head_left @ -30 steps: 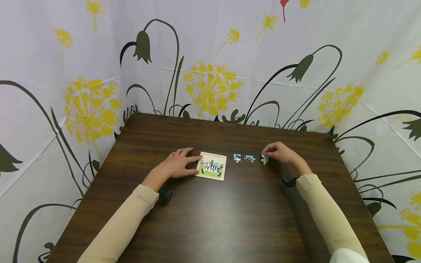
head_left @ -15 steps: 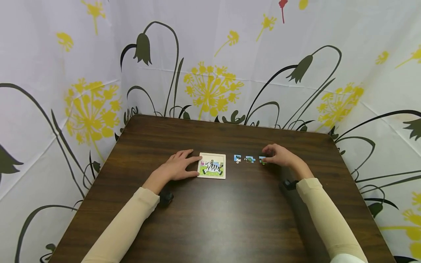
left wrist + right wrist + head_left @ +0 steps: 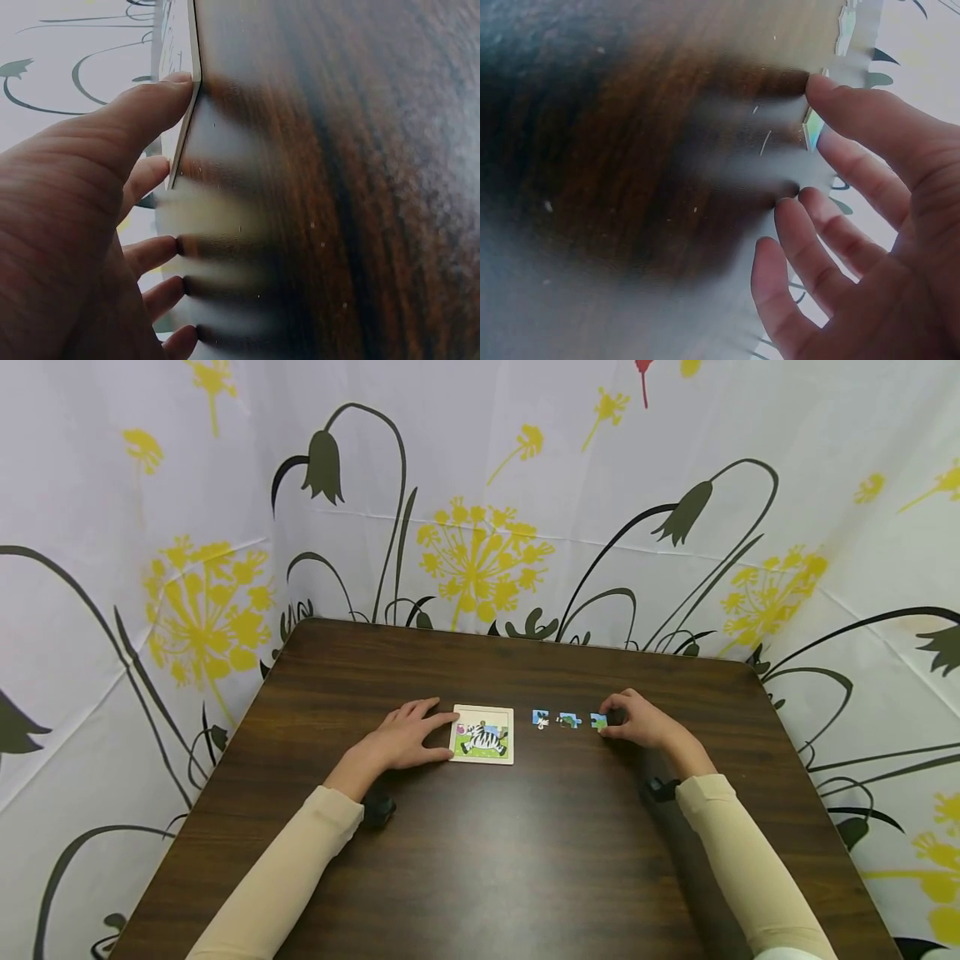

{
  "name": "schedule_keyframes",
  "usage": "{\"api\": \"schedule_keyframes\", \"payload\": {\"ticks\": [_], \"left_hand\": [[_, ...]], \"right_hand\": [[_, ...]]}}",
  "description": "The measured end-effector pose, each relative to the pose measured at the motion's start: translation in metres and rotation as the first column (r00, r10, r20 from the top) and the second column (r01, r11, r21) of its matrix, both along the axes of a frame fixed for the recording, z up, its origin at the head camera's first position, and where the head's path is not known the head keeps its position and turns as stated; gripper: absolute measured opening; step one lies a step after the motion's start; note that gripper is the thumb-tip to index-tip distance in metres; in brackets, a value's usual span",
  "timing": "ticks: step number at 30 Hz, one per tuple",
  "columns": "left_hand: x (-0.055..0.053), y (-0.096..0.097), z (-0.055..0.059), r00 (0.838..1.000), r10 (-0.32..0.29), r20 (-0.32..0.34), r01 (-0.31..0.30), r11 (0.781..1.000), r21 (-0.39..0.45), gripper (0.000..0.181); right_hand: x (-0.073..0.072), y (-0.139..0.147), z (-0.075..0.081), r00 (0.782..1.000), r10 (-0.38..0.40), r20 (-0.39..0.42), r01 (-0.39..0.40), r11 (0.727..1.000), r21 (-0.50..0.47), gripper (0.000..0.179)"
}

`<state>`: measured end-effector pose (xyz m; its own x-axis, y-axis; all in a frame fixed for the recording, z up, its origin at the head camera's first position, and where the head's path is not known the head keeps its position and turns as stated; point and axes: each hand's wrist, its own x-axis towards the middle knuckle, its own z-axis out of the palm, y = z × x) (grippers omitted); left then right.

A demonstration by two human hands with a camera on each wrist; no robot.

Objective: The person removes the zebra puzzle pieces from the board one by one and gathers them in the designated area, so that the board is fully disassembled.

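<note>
My left hand rests at the left side of a square zebra puzzle board, its fingers spread. In the left wrist view, the thumb touches the board's edge and the index finger lies near its corner. Farther right, my right hand holds a blue and green puzzle piece flat on the table between thumb and index finger. The right wrist view shows this piece between those fingers, the other fingers loosely bent. Two more puzzle pieces, one with a zebra's head and one with a dark green shape, lie between board and right hand.
The pieces and board lie on a dark wood-grain table. Behind it hangs a white curtain with yellow and grey-green flowers, close to the table's far edge. Dark wrist devices sit below both sleeves.
The right hand's piece has turned and shifted slightly left; thumb and index finger now sit at its near and far sides. The board has turned a little, squaring up under the left hand.
</note>
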<state>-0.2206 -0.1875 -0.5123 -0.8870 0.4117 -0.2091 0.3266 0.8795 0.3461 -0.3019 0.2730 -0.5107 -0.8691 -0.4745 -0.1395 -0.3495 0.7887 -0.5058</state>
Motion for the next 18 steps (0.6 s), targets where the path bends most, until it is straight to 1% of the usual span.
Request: {"api": "schedule_keyframes", "payload": {"ticks": [7,18], "left_hand": [[0.0002,0.0007,-0.0012,1.000,0.004,-0.010,-0.004,1.000,0.006,0.076],[0.0015,0.0008,-0.0006,1.000,0.004,0.001,-0.004,1.000,0.016,0.076]], "right_hand": [[0.0031,0.0018,-0.0023,1.000,-0.014,0.007,0.014,1.000,-0.018,0.032],[0.0078,0.0060,-0.0044,1.000,-0.029,0.012,0.029,0.999,-0.034,0.035]]}}
